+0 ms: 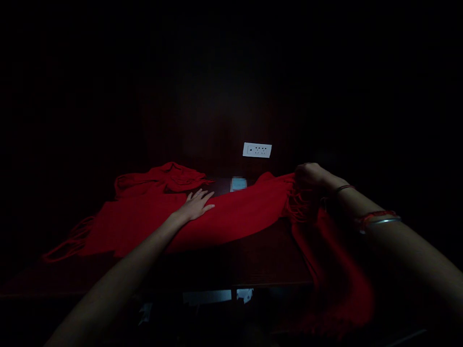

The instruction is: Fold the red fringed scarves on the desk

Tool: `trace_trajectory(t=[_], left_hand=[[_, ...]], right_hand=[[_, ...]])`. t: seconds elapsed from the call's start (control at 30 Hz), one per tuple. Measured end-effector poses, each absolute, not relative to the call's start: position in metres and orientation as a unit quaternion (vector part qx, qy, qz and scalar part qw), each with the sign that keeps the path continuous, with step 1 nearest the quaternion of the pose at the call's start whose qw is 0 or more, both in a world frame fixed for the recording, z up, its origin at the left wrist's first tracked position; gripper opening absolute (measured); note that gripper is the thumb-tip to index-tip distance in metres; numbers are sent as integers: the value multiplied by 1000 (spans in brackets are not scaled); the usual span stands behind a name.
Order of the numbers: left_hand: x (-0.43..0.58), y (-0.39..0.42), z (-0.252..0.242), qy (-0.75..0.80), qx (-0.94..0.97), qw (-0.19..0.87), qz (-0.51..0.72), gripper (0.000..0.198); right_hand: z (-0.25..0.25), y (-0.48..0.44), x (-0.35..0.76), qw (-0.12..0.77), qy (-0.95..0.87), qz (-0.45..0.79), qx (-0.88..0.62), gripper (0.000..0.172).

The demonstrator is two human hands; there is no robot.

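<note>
A long red cloth (231, 219) with fringed ends lies across the dark table. My left hand (197, 205) rests on it, palm down with fingers spread, a ring on one finger. At the right, my right hand (309, 174) is closed on the cloth's fringed end and holds it raised. Several tassels hang below that hand. Another fringe spreads over the table at the far left. Beyond the left part of the cloth lies a crumpled red cloth (162, 178). More red cloth (347, 274) hangs past the table's edge at the right, partly blurred.
A white socket panel (257, 150) is on the dark wall behind. A small pale item (238, 184) lies behind the cloth. The table's front edge (264, 285) runs across below, with pale objects (207, 297) under it. The surroundings are very dark.
</note>
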State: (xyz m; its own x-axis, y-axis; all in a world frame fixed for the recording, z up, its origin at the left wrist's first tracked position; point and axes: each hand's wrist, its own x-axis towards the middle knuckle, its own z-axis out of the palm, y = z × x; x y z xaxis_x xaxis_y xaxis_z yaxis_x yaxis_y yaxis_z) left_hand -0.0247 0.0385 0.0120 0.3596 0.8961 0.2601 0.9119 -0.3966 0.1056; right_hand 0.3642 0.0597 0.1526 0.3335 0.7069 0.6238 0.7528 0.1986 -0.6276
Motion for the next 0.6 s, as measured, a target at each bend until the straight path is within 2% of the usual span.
trace_trajectory(t=[0.07,0.13,0.2,0.3,0.4,0.5,0.6], left_hand=[[-21,43,9,-533,-828,55,-163,55],[-22,45,4,-525,-832,63,-166,53],[-26,45,0,-527,-835,56,-148,51],[-34,44,-2,-531,-839,36,-111,50],[-38,43,-2,-529,-845,22,-75,52],[-40,45,-3,-544,-838,4,-47,55],[-44,50,-6,-581,-813,-28,-15,57]], right_hand=[[161,55,376,390,-644,-100,-650,16],[155,49,375,220,-702,-217,-641,26],[137,43,359,136,-717,-292,-618,37],[99,37,314,97,-773,-258,-571,40],[61,27,263,67,-871,-137,-468,38],[29,16,223,95,-886,-52,-451,52],[7,9,206,78,-886,-11,-458,57]])
